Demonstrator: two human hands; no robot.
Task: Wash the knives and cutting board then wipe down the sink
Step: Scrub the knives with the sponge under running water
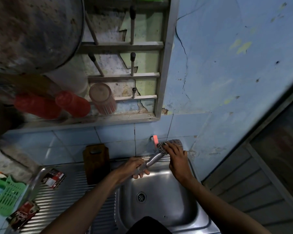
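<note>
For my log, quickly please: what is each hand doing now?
Left hand: closed round the faucet spout.
Right hand: presses the checkered cloth on the faucet, fingers curled over it.

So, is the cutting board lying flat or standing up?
Standing up: the cutting board leans on the tiled wall, bottom edge on the drainboard.

Single head cam, close, fwd & down over sink [159,215], wall rack [125,76] up top.
</note>
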